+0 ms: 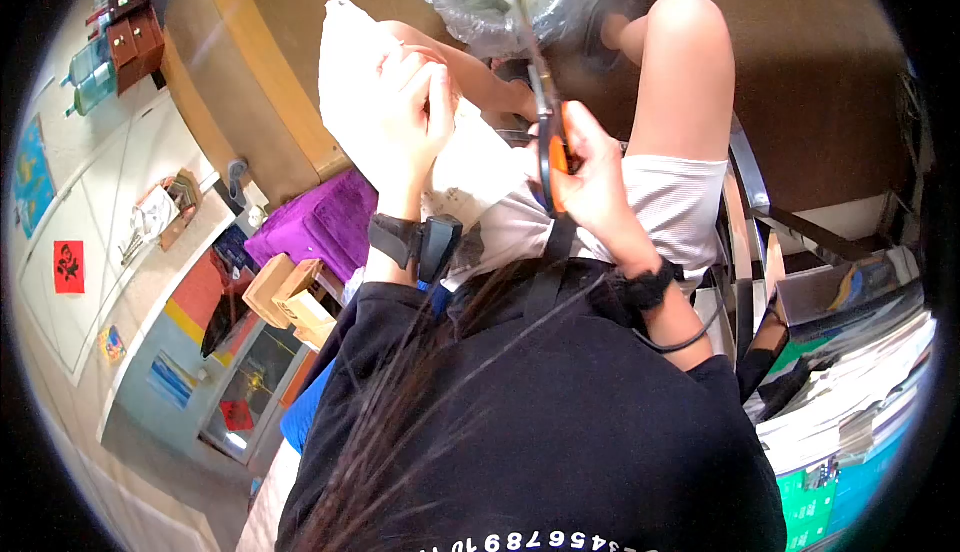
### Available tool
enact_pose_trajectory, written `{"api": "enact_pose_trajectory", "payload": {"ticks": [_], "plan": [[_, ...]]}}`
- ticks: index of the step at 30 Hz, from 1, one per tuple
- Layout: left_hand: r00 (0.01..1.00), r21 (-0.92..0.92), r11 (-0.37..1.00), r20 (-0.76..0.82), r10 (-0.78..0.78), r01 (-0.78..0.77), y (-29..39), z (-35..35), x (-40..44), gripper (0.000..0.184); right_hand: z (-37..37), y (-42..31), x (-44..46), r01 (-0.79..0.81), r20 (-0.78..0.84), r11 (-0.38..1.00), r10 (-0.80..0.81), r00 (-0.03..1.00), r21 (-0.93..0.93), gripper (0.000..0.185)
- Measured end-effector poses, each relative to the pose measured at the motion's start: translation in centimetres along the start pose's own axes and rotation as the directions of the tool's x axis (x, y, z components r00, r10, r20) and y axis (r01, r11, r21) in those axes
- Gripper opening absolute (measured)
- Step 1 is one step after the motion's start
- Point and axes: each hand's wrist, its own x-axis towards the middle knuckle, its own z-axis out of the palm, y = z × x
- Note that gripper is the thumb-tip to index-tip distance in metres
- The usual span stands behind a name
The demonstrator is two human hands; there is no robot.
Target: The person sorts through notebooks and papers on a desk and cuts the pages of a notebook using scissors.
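My left hand is closed on a bright white sheet, overexposed, so I cannot tell whether it is paper or cloth. Its lower part, with small dark specks, lies over my lap. In my right hand is a pair of scissors with black and orange handles. Their blades point away from me, blurred, and appear apart from the sheet. Beyond the tips sits a bin lined with a clear plastic bag, with pale yellow-green scraps inside.
A purple cloth-covered object and wooden boxes are on the left. Metal-framed furniture and stacked papers stand close on my right. My bare knee is beside the bin.
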Motion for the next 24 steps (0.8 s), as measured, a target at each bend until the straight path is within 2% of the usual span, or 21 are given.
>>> {"api": "enact_pose_trajectory", "payload": {"ticks": [1,2,3,5,7,8,11,12,15,16,18,22,24], "plan": [[1.000,-0.023,1.000,-0.020,-0.002,0.002,-0.2,0.1,0.0,0.024,-0.6,0.5,-0.1,-0.078,0.024,0.994,0.077,0.997,0.077,0.025],[0.999,-0.046,0.999,-0.040,-0.005,0.003,-0.4,0.1,0.0,0.025,-1.4,0.1,-0.2,0.000,-0.022,1.000,0.001,1.000,0.020,0.024],[0.998,-0.070,0.998,-0.060,-0.008,0.004,-0.5,0.1,-0.1,0.025,-1.7,-0.6,-0.5,0.087,-0.091,0.993,-0.079,0.993,0.083,0.024],[0.996,-0.115,0.993,-0.088,-0.019,0.008,-1.0,0.2,-0.1,0.027,-4.0,-1.5,-1.6,-0.105,-0.036,0.993,0.103,0.994,-0.057,0.026],[0.993,-0.171,0.985,-0.105,-0.046,0.027,-1.5,0.4,-0.1,0.024,-5.4,-2.8,-2.6,-0.195,-0.027,0.946,0.195,0.981,-0.258,0.031],[0.992,-0.204,0.978,-0.104,-0.067,0.045,-1.8,0.5,-0.1,0.020,-5.9,-3.2,-3.1,-0.185,-0.017,0.913,0.192,0.981,-0.364,0.032],[0.987,-0.268,0.962,-0.131,-0.093,0.055,-2.3,0.9,0.2,0.016,-6.2,-4.6,-4.6,-0.285,-0.005,0.853,0.315,0.949,-0.438,0.042],[0.985,-0.283,0.958,-0.144,-0.095,0.051,-2.3,1.1,0.4,0.016,-6.2,-5.3,-4.8,-0.238,0.031,0.856,0.284,0.958,-0.459,0.048],[0.951,-0.400,0.892,-0.129,-0.282,0.211,-2.2,1.5,0.3,0.014,-5.5,-6.3,-5.1,-0.202,0.062,0.853,0.263,0.963,-0.482,0.050],[0.937,-0.441,0.872,-0.163,-0.309,0.211,-2.4,1.7,0.2,0.013,-5.4,-6.5,-5.0,-0.151,0.086,0.832,0.231,0.969,-0.534,0.049],[0.902,-0.519,0.830,-0.229,-0.365,0.204,-2.8,2.1,0.1,0.013,-5.2,-7.3,-4.4,-0.146,0.117,0.775,0.273,0.955,-0.614,0.050],[0.905,-0.463,0.867,-0.264,-0.334,0.185,-3.4,2.1,0.1,0.015,-5.2,-8.6,-3.5,-0.235,0.188,0.732,0.446,0.875,-0.640,0.050],[0.915,-0.411,0.895,-0.268,-0.303,0.176,-3.6,2.0,0.1,0.015,-5.1,-8.4,-3.6,-0.234,0.199,0.740,0.445,0.873,-0.630,0.050]]}}
